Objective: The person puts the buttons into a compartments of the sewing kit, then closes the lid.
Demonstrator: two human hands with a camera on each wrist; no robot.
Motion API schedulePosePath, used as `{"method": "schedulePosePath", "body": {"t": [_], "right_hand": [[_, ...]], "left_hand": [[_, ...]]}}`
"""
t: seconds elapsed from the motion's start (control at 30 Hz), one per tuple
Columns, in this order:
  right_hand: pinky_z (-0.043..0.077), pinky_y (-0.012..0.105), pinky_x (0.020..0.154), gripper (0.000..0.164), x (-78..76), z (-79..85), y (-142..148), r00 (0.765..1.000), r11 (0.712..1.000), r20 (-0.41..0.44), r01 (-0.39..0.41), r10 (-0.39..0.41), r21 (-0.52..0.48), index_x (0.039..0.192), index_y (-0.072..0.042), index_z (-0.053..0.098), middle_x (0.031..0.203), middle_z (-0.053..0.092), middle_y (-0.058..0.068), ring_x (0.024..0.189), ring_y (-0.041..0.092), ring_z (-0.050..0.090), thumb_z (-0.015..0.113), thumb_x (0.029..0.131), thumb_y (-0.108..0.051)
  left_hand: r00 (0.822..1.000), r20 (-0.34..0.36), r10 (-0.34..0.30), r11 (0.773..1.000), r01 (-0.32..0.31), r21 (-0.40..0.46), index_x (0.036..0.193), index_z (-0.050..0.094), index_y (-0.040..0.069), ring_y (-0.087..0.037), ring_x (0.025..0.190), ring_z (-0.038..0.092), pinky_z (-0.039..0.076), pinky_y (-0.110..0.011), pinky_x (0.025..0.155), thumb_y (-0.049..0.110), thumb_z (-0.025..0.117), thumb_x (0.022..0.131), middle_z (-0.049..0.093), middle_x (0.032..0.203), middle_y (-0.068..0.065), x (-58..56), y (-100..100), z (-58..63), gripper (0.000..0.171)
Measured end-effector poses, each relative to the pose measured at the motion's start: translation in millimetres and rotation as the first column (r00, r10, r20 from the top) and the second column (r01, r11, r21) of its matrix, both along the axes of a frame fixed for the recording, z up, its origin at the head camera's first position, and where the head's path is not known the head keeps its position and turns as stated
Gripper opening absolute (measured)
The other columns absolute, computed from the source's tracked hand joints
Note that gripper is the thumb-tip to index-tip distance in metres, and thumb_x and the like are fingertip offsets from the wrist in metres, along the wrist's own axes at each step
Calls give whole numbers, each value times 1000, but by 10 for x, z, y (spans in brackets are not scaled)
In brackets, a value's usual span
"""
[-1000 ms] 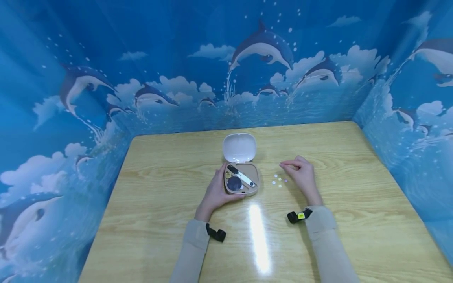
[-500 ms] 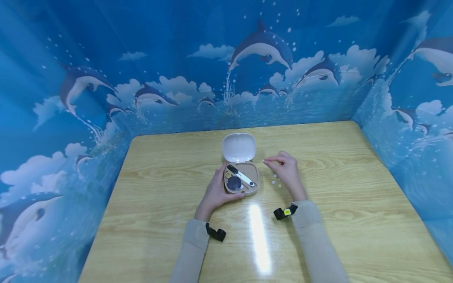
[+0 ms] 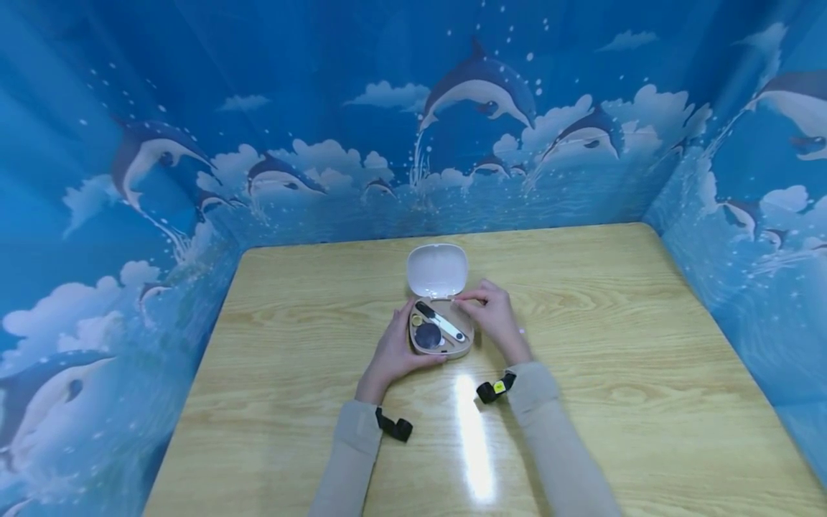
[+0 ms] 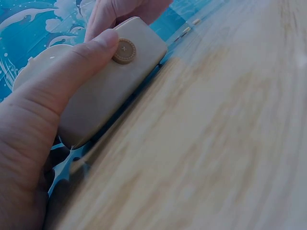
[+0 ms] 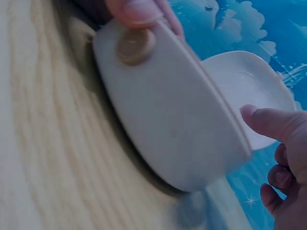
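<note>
A small sewing-kit box (image 3: pixel 460 353) sits on the table, its white lid (image 3: pixel 437 268) raised. In its beige tray lie a black-and-white slim tool (image 3: pixel 441 321), a dark round piece (image 3: pixel 427 335) and a small gold-coloured piece (image 3: pixel 416 320). My left hand (image 3: pixel 395 352) grips the box from the left, its thumb beside the round brown latch (image 4: pixel 124 51) on the front. The right hand (image 3: pixel 492 310) pinches thumb and finger together at the tray's back right corner; the small pale button seen at its fingertips earlier is mostly hidden. A tiny purple button (image 3: pixel 522 331) lies beside the right wrist.
The wooden table (image 3: pixel 310 301) runs up to a blue dolphin-print curtain (image 3: pixel 323 108) at the back and both sides. My right hand and forearm cover the spot where other small buttons lay. A bright light streak (image 3: pixel 474 438) reflects off the tabletop.
The right hand has travelled left from above the loose buttons to the tray's back right corner, fingers pinched. The left hand and the box have stayed in place.
</note>
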State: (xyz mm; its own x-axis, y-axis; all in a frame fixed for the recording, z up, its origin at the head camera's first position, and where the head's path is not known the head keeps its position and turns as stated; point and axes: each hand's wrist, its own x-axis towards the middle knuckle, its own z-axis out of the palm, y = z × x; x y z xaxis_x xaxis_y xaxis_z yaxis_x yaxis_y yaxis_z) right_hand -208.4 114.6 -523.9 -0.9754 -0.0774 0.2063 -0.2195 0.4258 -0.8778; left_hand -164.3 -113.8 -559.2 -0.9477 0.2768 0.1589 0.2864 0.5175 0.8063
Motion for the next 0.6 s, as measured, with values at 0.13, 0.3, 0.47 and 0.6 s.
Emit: {"method": "schedulePosePath", "body": {"t": [0.13,0.3,0.47,0.6], "right_hand": [[42,26,63,12,-4,-39,-74,1000,1000,2,-21,21,16,91,-12,80,81,56,2,75,18,47,83,82,-18],[44,27,66,14,-11,-64,-127,999,999,23,-30,30,36,93,-12,80,85,58,2,78,18,49,83,81,-20],[49,29,74,14,-20,-101,-149,998,998,35,-44,42,52,94,-12,80,94,63,2,86,17,55,82,82,-19],[51,31,76,13,-13,-114,-164,999,997,17,-49,49,59,93,-11,79,95,64,3,86,18,56,82,82,-18]], "left_hand": [[1000,19,5,1000,-5,-6,159,14,36,-22,146,27,11,-41,123,64,88,58,30,160,3,5,0,-8,128],[999,40,22,1000,-21,-22,158,12,38,-22,147,26,14,-40,122,67,86,57,28,160,4,8,-1,-16,129],[999,32,16,1000,-15,-23,159,13,35,-21,147,25,12,-38,123,68,86,57,27,160,4,-1,-5,-27,129],[999,35,15,1000,-14,-27,159,14,34,-21,147,24,12,-39,123,69,85,57,26,161,6,3,-10,-28,129]]}}
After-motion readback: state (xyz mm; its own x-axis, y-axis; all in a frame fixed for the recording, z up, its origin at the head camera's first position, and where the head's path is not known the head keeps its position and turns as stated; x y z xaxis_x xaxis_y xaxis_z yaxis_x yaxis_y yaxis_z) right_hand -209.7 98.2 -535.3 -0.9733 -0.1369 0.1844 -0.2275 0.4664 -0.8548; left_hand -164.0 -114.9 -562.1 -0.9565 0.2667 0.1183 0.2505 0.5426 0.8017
